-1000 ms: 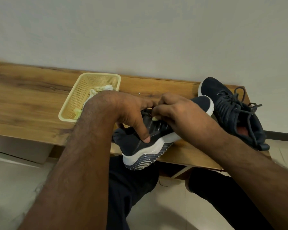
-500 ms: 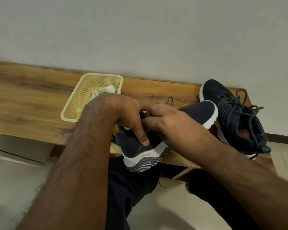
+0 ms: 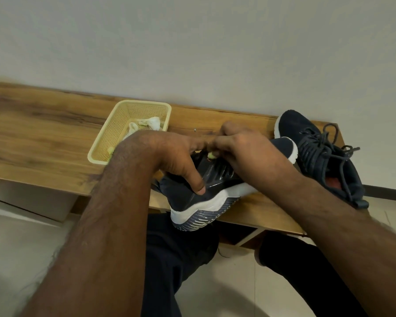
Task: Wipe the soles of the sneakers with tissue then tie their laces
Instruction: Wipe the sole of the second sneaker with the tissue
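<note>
A dark navy sneaker [image 3: 215,193] with a white sole lies tilted at the front edge of the wooden bench [image 3: 44,143], heel overhanging toward me. My left hand [image 3: 176,156] grips its upper, thumb pressed on the side near the heel. My right hand [image 3: 245,149] is curled over the lace area, fingers bent and meeting the left fingers; the laces are hidden under both hands. A small pale yellow-green bit [image 3: 212,155] shows between the hands. The second navy sneaker [image 3: 318,154] sits at the right, its laces loose.
A yellow plastic basket [image 3: 114,136] with crumpled tissue [image 3: 150,123] stands on the bench behind my left wrist. A pale wall runs behind the bench. My dark-trousered legs are below, over a tiled floor.
My right hand has moved up and back over the laces, nearer the left fingers. The lace loop seen above the hands half a second ago is hidden. The sneaker stays in place.
</note>
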